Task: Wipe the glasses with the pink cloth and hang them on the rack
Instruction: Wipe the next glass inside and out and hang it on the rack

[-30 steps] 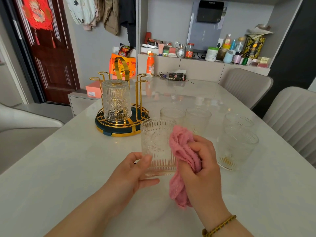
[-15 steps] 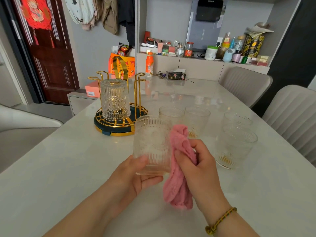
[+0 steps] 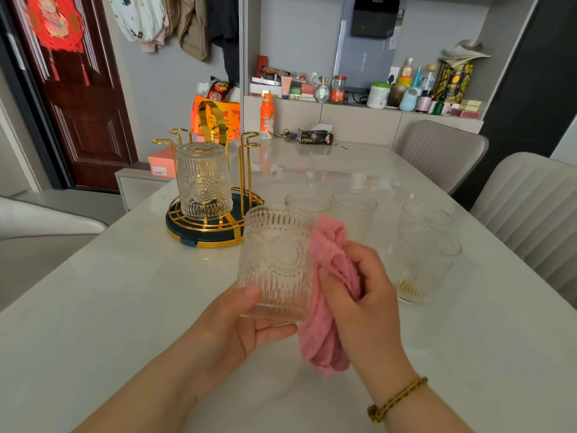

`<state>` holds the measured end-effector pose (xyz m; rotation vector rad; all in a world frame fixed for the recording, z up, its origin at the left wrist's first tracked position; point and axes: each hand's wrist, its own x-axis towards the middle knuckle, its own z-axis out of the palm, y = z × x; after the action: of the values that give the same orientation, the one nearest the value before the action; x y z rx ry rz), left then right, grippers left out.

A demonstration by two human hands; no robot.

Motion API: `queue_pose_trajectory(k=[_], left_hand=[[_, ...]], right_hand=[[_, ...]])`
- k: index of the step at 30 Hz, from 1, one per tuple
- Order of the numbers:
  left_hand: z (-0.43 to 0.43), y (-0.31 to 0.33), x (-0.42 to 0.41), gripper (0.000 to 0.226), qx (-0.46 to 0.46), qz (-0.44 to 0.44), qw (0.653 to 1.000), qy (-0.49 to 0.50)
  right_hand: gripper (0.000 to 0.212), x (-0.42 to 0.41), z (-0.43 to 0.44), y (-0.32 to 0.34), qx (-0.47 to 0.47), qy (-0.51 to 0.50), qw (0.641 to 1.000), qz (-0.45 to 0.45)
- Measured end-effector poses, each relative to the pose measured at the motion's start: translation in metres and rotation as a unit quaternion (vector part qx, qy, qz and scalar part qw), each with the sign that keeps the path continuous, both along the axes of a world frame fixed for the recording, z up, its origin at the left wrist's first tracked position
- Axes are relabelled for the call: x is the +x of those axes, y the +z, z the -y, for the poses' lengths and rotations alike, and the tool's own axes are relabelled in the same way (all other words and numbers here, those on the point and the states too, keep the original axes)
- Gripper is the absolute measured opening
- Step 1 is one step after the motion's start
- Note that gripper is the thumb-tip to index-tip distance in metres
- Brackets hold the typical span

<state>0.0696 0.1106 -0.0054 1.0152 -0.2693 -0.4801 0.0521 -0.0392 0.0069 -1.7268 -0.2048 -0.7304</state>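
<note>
The glass point(image 3: 276, 264) being wiped was held upright above the white table point(image 3: 93, 307), clear of its surface, in front of the person. It was gripped low down by the left hand point(image 3: 240, 323), with the thumb laid across the near side of the base and the fingers curled under and behind it. The pink cloth point(image 3: 331, 285) was pressed against the right side of the glass by the right hand point(image 3: 365, 295), whose fingers were bunched closed around the fabric; a loose end of the cloth hung down below the hand. A braided bracelet point(image 3: 396, 400) was worn on the right wrist.

The gold rack point(image 3: 215, 195) was set on the table to the left and beyond the hands, and one patterned glass point(image 3: 203, 182) was already hung on it, mouth down. Four more glasses were stood mouth up on the table behind and to the right of the hands: two point(image 3: 307, 204) point(image 3: 354, 210) side by side just past the cloth, and two point(image 3: 426, 214) point(image 3: 421, 264) further right, one behind the other.
</note>
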Motion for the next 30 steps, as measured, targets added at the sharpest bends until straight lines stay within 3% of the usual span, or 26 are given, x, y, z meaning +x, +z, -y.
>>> queue_pose_trajectory(k=[2, 5, 13, 17, 19, 22, 25, 27, 30], left_hand=[[0.0, 0.0, 0.001, 0.097, -0.033, -0.019, 0.999, 0.026], [-0.002, -0.001, 0.004, 0.095, -0.068, -0.029, 0.995, 0.061], [-0.004, -0.002, 0.002, 0.074, 0.045, 0.041, 0.995, 0.085], [-0.002, -0.002, 0.003, 0.049, 0.085, 0.031, 0.99, 0.107], [-0.002, -0.002, 0.003, 0.058, 0.085, 0.025, 0.992, 0.093], [-0.002, -0.003, 0.001, 0.095, 0.111, 0.058, 0.991, 0.054], [-0.002, -0.005, 0.002, 0.106, 0.132, 0.073, 0.988, 0.035], [-0.002, -0.004, 0.001, 0.104, 0.125, 0.069, 0.989, 0.028], [-0.001, -0.003, -0.001, 0.103, 0.106, 0.061, 0.992, 0.012]], right_hand=[[0.011, 0.001, -0.002, -0.005, 0.012, 0.027, 0.997, -0.076], [0.008, -0.001, -0.009, -0.009, 0.027, 0.058, 0.991, -0.114], [0.019, 0.0, -0.007, -0.008, 0.037, 0.022, 0.998, -0.039], [0.006, 0.0, -0.006, -0.007, 0.018, -0.01, 1.0, 0.019], [0.008, 0.0, -0.005, -0.006, -0.026, -0.021, 0.998, 0.053], [0.016, 0.0, -0.008, -0.006, -0.137, -0.013, 0.986, 0.094], [0.025, -0.001, -0.008, -0.004, -0.192, 0.004, 0.975, 0.114], [0.02, -0.001, -0.004, -0.001, -0.141, 0.001, 0.985, 0.104], [0.012, 0.0, 0.0, 0.002, 0.006, 0.016, 1.0, 0.006]])
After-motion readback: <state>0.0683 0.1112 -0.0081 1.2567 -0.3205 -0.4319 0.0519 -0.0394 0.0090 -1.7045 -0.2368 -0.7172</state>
